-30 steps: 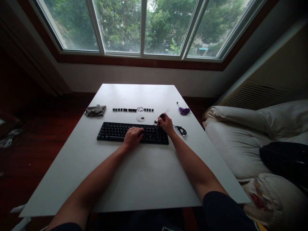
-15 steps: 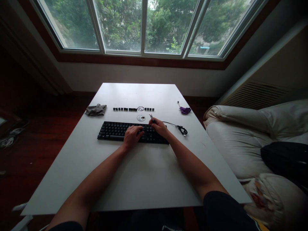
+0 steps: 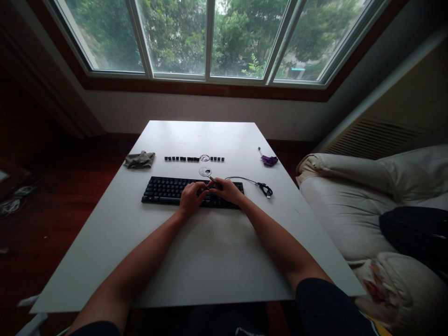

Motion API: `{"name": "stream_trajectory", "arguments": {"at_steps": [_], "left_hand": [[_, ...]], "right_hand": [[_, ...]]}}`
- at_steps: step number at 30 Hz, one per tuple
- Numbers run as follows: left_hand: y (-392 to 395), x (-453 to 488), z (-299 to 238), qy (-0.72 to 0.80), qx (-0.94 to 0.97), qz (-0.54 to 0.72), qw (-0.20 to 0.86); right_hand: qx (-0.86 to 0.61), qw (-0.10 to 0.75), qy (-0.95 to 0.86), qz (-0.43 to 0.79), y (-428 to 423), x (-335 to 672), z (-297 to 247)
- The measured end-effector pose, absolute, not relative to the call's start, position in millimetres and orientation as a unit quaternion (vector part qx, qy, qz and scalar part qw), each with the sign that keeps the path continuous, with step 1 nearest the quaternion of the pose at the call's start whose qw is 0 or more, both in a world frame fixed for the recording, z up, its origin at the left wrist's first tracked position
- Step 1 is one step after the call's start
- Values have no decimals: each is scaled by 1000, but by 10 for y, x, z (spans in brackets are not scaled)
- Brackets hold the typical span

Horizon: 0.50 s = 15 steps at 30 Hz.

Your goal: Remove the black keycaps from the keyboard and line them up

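Observation:
A black keyboard [image 3: 163,190] lies on the white table, partly covered by both hands. My right hand [image 3: 226,190] is closed around a small pronged metal tool, seemingly a keycap puller [image 3: 212,179], its metal end pointing up and left. My left hand [image 3: 192,197] rests over the keyboard's right-middle part, with thumb and forefinger curled together. The fingertips of both hands meet above the keys, and whatever is between the left fingers is too small to tell. Beyond the keyboard stands a row of loose black keycaps [image 3: 182,158].
Two small round clear dishes, a near one [image 3: 205,171] and a far one [image 3: 205,158], sit behind the keyboard. A grey cloth [image 3: 140,160] lies at left. At right are a purple cloth [image 3: 269,160], a thin brush-like stick [image 3: 259,150] and the coiled cable [image 3: 265,189]. A sofa [image 3: 336,210] flanks the table.
My right hand has moved left with the tool, which now tilts leftward, and its fingertips have come to the left hand's. The left hand stays nearly in place, fingers drawn closer.

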<state>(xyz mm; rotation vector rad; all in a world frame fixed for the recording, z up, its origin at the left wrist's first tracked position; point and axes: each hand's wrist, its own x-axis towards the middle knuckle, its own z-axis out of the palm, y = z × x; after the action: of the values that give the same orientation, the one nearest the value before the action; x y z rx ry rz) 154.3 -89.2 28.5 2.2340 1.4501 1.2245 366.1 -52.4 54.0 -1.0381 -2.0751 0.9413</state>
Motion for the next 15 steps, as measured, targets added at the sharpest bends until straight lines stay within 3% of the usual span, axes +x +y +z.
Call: {"name": "stream_trajectory", "arguments": {"at_steps": [9, 15], "left_hand": [[-925, 1581, 361, 429, 845, 313, 59], [-935, 1583, 396, 376, 895, 237, 46]], "right_hand": [[-491, 368, -753, 237, -20, 3964, 482], [-607, 320, -715, 130, 620, 4293, 386]]}}
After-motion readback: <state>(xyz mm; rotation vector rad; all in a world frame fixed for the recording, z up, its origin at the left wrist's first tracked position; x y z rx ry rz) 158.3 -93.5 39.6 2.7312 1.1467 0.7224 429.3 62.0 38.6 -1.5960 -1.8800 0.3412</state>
